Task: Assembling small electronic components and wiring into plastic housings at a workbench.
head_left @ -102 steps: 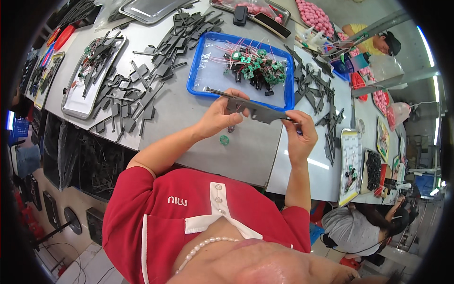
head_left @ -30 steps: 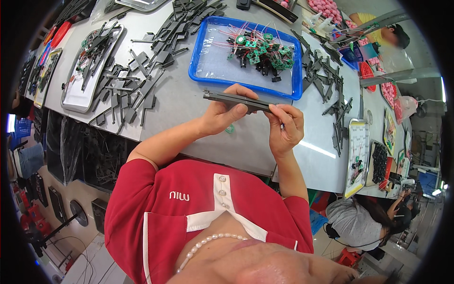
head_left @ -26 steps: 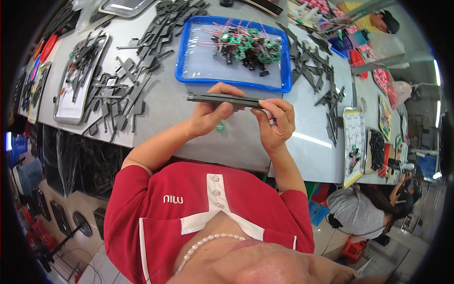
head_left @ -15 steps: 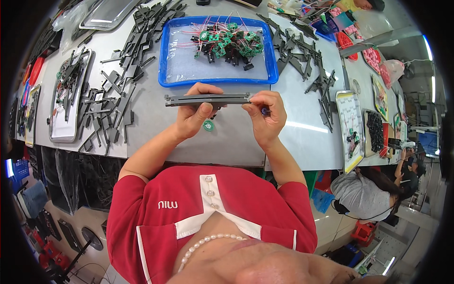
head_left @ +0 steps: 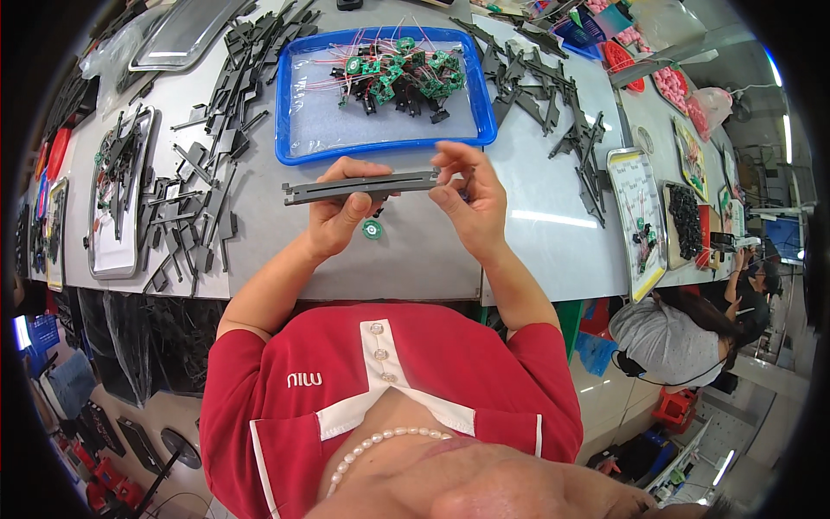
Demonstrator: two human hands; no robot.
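Observation:
My left hand (head_left: pixel 335 212) is closed around a long, narrow dark grey plastic housing (head_left: pixel 380 185), thumb in front and fingers behind. The piece lies crosswise above the table, its right end slightly higher. At that end is my right hand (head_left: pixel 471 195), its thumb and forefinger parted around the tip. A small dark blue object (head_left: pixel 465 196) shows among its curled fingers; most of it is hidden. Below the housing, a round green circuit board (head_left: pixel 372 229) shows; whether it is attached cannot be seen.
Beyond my hands stands a blue tray (head_left: pixel 298 157) with green circuit boards and red and white wires. Dark plastic parts (head_left: pixel 203 156) lie heaped at left, more parts (head_left: pixel 553 95) at right. Metal trays (head_left: pixel 97 259) flank them. A person in grey (head_left: pixel 666 342) sits at the right.
The housing has tilted, its left end lower, and shifted slightly left in view. My right thumb and forefinger have spread apart at its right end. The whole view has shifted a little.

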